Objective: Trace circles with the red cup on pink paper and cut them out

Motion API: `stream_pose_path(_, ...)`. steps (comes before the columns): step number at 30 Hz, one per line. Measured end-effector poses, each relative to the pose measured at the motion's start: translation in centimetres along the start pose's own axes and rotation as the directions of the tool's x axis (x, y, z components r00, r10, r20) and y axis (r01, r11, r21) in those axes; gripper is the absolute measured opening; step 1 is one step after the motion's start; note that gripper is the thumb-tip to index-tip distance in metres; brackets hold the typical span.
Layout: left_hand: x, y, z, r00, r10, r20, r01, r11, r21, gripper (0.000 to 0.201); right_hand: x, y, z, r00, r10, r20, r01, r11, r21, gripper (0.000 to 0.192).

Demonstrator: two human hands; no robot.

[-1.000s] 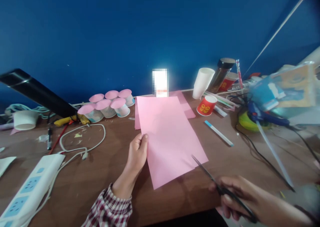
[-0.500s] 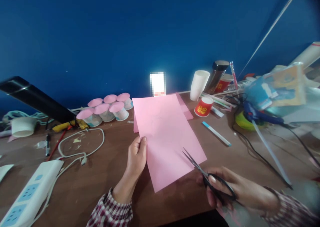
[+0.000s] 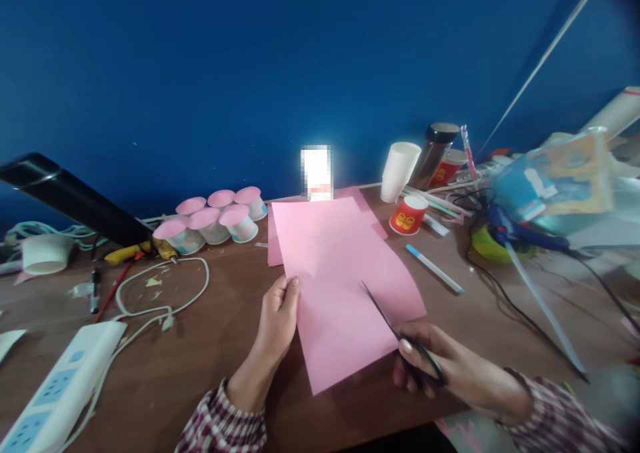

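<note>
At six o'clock on the desk (image 3: 150, 373), the left hand (image 3: 278, 320) is pinching the pink sheet (image 3: 340, 286) taut while the right hand (image 3: 440, 370) is gripping scissors (image 3: 395, 333), blades closing into its four-o'clock edge.

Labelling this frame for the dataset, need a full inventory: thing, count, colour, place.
paper sheet: 1, pink, centre, held up over desk
spare paper: pink, flat behind the sheet
scissors: 1, black, blades in sheet's right edge
covered cups: 6, pink tops, back left
paper cup: 1, red, back right
cup stack: white, back right
marker: 1, white, blue-capped, right
glue gun: 1, blue, far right
power strip: 1, white, front left
cable: 1, white, left
desk: 1, brown wood
left hand: pinches sheet's left edge
right hand: grips scissors
</note>
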State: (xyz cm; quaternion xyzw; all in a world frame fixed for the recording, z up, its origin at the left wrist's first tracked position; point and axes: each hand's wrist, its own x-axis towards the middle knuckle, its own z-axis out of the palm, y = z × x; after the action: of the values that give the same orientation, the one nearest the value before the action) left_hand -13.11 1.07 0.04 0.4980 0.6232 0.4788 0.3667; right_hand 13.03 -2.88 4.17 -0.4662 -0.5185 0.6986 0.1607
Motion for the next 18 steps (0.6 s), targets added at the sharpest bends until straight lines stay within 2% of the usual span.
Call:
stream_pose_path(9,-0.17,0.6,0.12,1.0,0.019,0.02,-0.02,0.999,0.031,0.028,0.29,-1.02,0.4,0.998,-0.065,0.0,0.065,0.998,-0.008,0.035)
stream_pose_path(18,-0.25,0.5,0.15,0.999,0.036,0.033,-0.037,0.998,0.044,0.028,0.44,-0.77,0.49,0.997,-0.032,-0.066,0.031,0.999,-0.021,0.037)
